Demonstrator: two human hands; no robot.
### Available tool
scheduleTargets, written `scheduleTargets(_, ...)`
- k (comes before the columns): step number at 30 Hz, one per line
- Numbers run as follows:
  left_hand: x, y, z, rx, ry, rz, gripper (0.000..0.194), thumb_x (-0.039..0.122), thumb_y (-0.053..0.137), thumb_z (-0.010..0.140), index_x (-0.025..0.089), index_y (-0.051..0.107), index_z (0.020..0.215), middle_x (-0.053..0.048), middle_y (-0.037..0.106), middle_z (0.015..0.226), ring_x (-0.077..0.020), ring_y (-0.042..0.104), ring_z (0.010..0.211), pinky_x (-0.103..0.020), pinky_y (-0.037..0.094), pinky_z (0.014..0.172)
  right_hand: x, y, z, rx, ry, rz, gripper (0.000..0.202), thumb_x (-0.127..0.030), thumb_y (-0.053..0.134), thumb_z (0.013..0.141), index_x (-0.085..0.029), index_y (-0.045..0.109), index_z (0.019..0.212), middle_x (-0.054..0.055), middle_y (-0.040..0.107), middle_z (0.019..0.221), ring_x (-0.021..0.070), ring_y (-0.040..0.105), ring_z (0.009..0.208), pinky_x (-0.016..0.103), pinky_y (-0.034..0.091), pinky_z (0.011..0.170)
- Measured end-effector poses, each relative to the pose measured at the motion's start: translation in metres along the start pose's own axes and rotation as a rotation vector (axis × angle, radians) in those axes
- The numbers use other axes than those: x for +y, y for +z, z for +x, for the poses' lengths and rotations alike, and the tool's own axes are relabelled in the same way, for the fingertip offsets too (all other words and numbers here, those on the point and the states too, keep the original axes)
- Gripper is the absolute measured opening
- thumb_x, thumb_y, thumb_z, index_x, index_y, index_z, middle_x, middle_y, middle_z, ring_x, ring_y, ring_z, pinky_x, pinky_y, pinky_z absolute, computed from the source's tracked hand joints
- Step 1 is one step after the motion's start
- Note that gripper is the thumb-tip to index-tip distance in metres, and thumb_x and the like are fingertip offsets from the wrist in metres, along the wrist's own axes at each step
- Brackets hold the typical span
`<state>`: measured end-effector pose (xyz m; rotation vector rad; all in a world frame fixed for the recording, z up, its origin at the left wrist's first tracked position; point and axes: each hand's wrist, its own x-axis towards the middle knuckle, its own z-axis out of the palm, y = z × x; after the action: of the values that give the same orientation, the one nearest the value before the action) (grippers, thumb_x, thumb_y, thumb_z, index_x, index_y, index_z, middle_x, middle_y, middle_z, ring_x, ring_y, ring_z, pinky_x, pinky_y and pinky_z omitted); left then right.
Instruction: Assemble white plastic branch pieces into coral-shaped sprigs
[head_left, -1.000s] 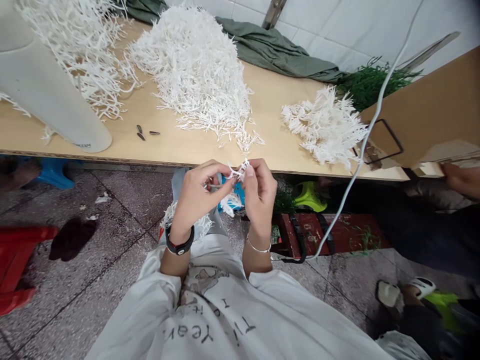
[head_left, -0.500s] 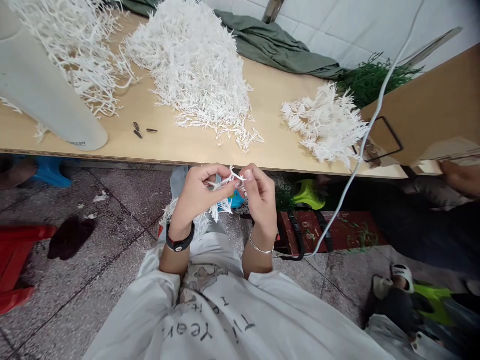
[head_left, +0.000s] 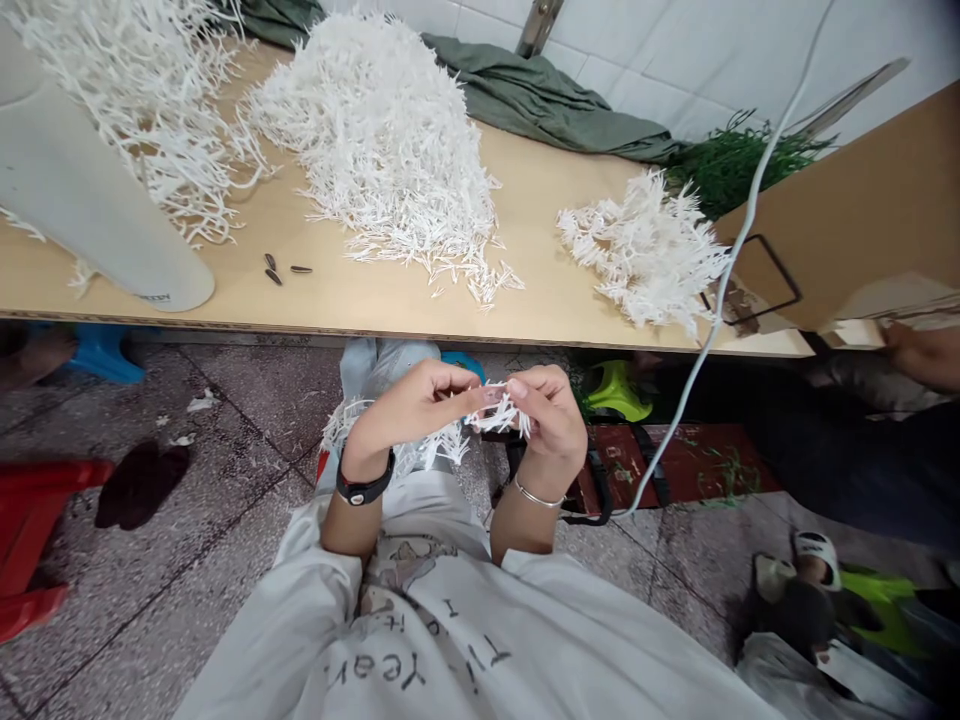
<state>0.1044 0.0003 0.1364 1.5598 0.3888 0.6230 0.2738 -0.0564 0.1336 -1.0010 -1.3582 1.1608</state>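
My left hand (head_left: 420,402) and my right hand (head_left: 552,412) meet over my lap, just below the table edge. Between them is a white branched plastic sprig (head_left: 501,414), pinched by the fingertips of both hands. More white sprigs (head_left: 444,444) hang under my left hand and over my lap; whether that hand also holds them I cannot tell. On the table, a tall heap of small white sprigs (head_left: 390,150) lies straight ahead. A looser pile of white sprigs (head_left: 645,250) sits to the right, and long white strands (head_left: 165,130) are at the far left.
A pale bottle (head_left: 97,190) leans into view on the left, near a few dark seeds (head_left: 273,270). A white cable (head_left: 724,290) hangs across the right side, before a cardboard box (head_left: 870,200). A red stool (head_left: 45,540) stands lower left; another person's arm (head_left: 926,355) shows at right.
Both hands have moved slightly down and to the right, drawing a little apart. The sprig between them now lies stretched across both sets of fingertips.
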Motion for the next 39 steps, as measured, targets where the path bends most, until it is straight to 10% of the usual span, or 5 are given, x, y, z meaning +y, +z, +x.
scheduleTargets(6, -0.007, 0.004, 0.007, -0.224, 0.020, -0.244, 0.044, 0.049, 0.064, 0.076, 0.012, 0.053, 0.054, 0.001, 0.043, 0.048, -0.0052, 0.032, 0.043, -0.022, 0.021, 0.040, 0.011, 0.007, 0.005, -0.197, -0.002, 0.470, 0.046, -0.027, 0.061, 0.081, -0.014, 0.035, 0.045, -0.006, 0.025, 0.038, 0.0016, 0.020, 0.034, 0.019, 0.010, 0.037)
scheduleTargets(13, -0.030, 0.010, 0.003, 0.159, 0.091, -0.689, 0.056, 0.067, 0.067, 0.055, 0.018, 0.042, 0.053, 0.003, 0.035, 0.044, -0.0050, 0.025, 0.036, -0.022, 0.021, 0.034, 0.010, 0.000, 0.021, -0.415, -0.284, 1.667, 0.036, -0.013, 0.048, 0.083, -0.017, 0.032, 0.051, -0.007, 0.030, 0.039, 0.0017, 0.022, 0.031, 0.016, 0.018, 0.033)
scheduleTargets(20, -0.013, -0.009, -0.004, 0.612, 0.181, -0.314, 0.036, 0.047, 0.066, 0.076, 0.015, 0.061, 0.060, 0.000, 0.051, 0.053, -0.0062, 0.041, 0.047, -0.019, 0.031, 0.045, -0.011, 0.006, 0.015, -0.001, -0.182, 0.793, 0.025, -0.029, 0.052, 0.089, -0.018, 0.048, 0.067, -0.007, 0.048, 0.050, 0.0000, 0.023, 0.022, 0.014, 0.015, 0.023)
scheduleTargets(31, 0.001, 0.002, -0.009, 0.638, 0.156, 0.154, 0.034, 0.042, 0.057, 0.084, 0.014, 0.051, 0.065, 0.002, 0.043, 0.060, -0.0077, 0.034, 0.055, -0.022, 0.030, 0.053, -0.005, 0.041, 0.021, 0.392, -0.112, 0.189, 0.014, -0.032, 0.054, 0.086, -0.020, 0.060, 0.084, -0.002, 0.031, 0.062, 0.0079, 0.033, 0.055, 0.021, 0.029, 0.050)
scheduleTargets(39, 0.007, -0.003, -0.013, 0.494, 0.269, 0.366, 0.023, 0.025, 0.053, 0.087, 0.014, 0.049, 0.067, 0.002, 0.043, 0.061, -0.0072, 0.036, 0.058, -0.021, 0.028, 0.055, -0.005, 0.044, 0.016, 0.226, -0.090, -0.188, 0.029, -0.043, 0.050, 0.090, -0.018, 0.047, 0.076, -0.002, 0.039, 0.065, 0.0082, 0.032, 0.059, 0.022, 0.028, 0.055)
